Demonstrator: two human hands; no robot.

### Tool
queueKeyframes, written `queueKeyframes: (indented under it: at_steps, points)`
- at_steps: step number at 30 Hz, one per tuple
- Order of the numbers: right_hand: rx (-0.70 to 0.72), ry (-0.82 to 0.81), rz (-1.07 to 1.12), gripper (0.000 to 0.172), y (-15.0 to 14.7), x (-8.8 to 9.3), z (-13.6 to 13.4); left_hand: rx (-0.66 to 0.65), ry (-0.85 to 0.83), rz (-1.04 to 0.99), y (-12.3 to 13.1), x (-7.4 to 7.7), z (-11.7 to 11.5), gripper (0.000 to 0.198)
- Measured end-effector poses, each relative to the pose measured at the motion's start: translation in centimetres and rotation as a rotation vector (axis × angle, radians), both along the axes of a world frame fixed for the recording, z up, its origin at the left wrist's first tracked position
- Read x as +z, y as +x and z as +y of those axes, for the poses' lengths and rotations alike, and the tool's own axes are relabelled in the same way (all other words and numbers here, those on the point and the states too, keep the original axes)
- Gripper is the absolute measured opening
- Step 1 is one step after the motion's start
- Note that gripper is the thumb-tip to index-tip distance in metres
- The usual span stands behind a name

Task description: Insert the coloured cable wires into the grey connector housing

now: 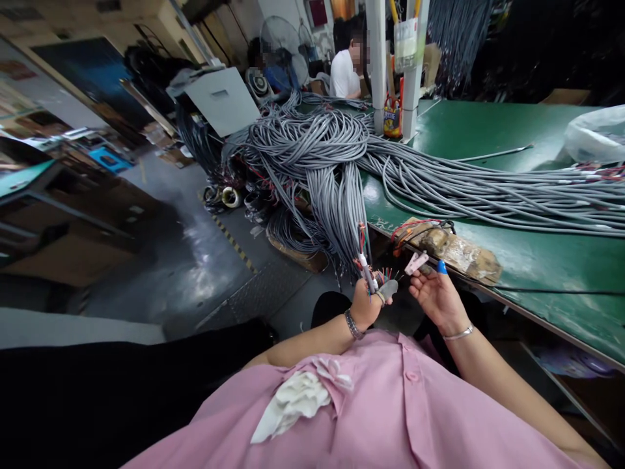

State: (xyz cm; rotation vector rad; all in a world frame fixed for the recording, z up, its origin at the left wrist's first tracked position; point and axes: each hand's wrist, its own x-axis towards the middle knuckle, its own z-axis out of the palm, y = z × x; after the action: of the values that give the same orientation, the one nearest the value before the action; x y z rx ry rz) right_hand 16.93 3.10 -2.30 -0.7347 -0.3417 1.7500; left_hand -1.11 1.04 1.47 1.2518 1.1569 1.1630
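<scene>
My left hand (367, 306) is closed around the stripped end of a grey cable (368, 275), with thin coloured wires (385, 275) fanning out beside the thumb. A grey cover (389, 288) sits on that thumb. To its right, my right hand (439, 301) is open, palm turned up and fingers loosely bent, with a blue cover (442, 267) on one fingertip. Just beyond its fingers is a pink clip (416, 262) at the table edge; whether they touch is unclear. A taped, brownish block (461, 254) lies behind the clip.
A large heap of grey cables (312, 140) hangs over the corner of the green table (488, 127), and more run along it to the right. A white post (375, 58) rises from the table. Beyond it sits a person in white (344, 73). A plastic bag (598, 133) lies far right.
</scene>
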Motion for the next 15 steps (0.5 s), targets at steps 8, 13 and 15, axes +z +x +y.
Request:
queueKeyframes:
  at_steps: [8, 13, 15]
  points:
    - [0.008, -0.028, 0.003, 0.024, 0.8, -0.1, -0.9, -0.121, -0.037, -0.24, -0.7, 0.5, 0.4, 0.043]
    - [0.001, -0.017, -0.073, 0.018, 0.8, 0.1, -1.5, -0.092, -0.111, -0.344, -1.6, 1.3, 0.9, 0.04]
    - [0.007, -0.029, -0.087, 0.017, 0.7, -0.1, -1.7, -0.104, -0.135, -0.397, -2.3, 1.4, 1.2, 0.041]
